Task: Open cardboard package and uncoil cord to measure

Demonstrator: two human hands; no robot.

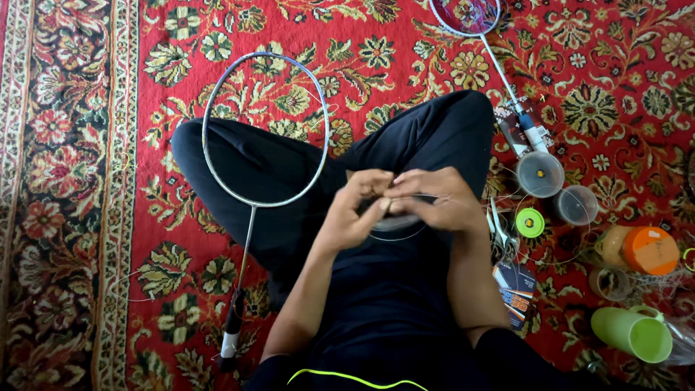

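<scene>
- Left hand [356,210] and right hand [433,200] both pinched shut on a thin racket string [397,233], looped over the lap.
- Unstrung badminton racket frame [265,130] lies across the left knee, totally bare, so I'd say stringing hasn't really begun.
- String reel [530,222] sits on the carpet [79,181] at the right.

Head camera, steep downward view, close over lap.

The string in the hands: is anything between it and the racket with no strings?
Nothing visible. Both hands, left hand and right hand, pinch the string over the lap; the unstrung racket lies just beside, across the knee.
</scene>
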